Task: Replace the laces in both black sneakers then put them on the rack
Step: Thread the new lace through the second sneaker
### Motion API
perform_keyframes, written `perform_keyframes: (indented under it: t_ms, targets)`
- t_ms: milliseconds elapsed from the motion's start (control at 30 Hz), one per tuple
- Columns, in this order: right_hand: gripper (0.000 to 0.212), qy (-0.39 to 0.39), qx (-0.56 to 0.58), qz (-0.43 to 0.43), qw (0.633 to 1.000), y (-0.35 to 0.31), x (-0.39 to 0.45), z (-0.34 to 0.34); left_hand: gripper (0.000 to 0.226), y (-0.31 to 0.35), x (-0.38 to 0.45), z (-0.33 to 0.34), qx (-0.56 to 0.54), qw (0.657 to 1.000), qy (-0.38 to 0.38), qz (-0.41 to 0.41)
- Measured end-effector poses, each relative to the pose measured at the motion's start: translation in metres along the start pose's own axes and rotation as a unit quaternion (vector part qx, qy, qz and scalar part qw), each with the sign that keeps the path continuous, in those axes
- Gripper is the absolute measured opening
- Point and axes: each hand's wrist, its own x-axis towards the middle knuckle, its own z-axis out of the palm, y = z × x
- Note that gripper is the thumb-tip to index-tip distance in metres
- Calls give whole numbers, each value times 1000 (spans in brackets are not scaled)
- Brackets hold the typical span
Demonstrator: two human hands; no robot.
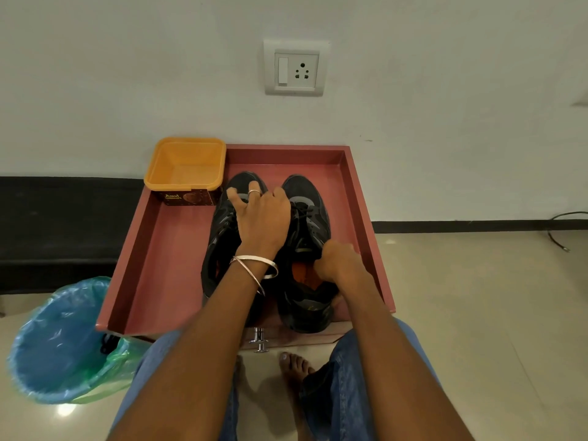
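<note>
We see a pink drawer [165, 249] pulled out from under the wall. Left of the drawer stands a bin lined with a blue bag [60, 342]. Inside the drawer, side by side, sit two black sneakers: the left sneaker [222, 230] and the right sneaker [313, 218], toes toward the wall. In the drawer's far left corner sits an empty orange tub [186, 168]. Our left hand [262, 222], with a ring and bangles [257, 268], lies across both sneakers, fingers spread and loosely bent near the right sneaker's black lace [302, 214]; we cannot tell whether it pinches it. Our right hand [337, 262] is curled on that sneaker's collar.
</note>
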Motion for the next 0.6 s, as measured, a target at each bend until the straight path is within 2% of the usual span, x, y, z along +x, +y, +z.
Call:
perform_keyframes:
  t_ms: [67,133,200,300,367,467,533,600]
  targets:
    - [11,5,3,-2,1000,1,0,1,13,0,1,-3,-62,998,-11,-30]
    - [10,6,4,0,1000,0,-1,1,9,-8,7,-1,-198,976,-36,-78]
    - [7,3,8,2,1000,0,0,1,10,-17,13,-7,-374,918,-65,-118]
    - [10,-1,10,0,1000,-1,-1,0,8,-24,11,-32,-584,796,-77,-140]
    - [15,-7,2,9,1000,-1,-4,-2,8,-28,8,-51,-628,765,-61,-134]
    - [23,18,-33,-1,999,-3,-6,-12,11,-32,1,-82,-648,753,-39,-107]
    - [34,98,-27,-66,993,-7,-6,-23,15,-32,-3,-99,-663,741,-46,-96]
    - [49,175,83,-181,964,-16,-8,-34,18,-31,-5,-113,-685,721,-66,-80]
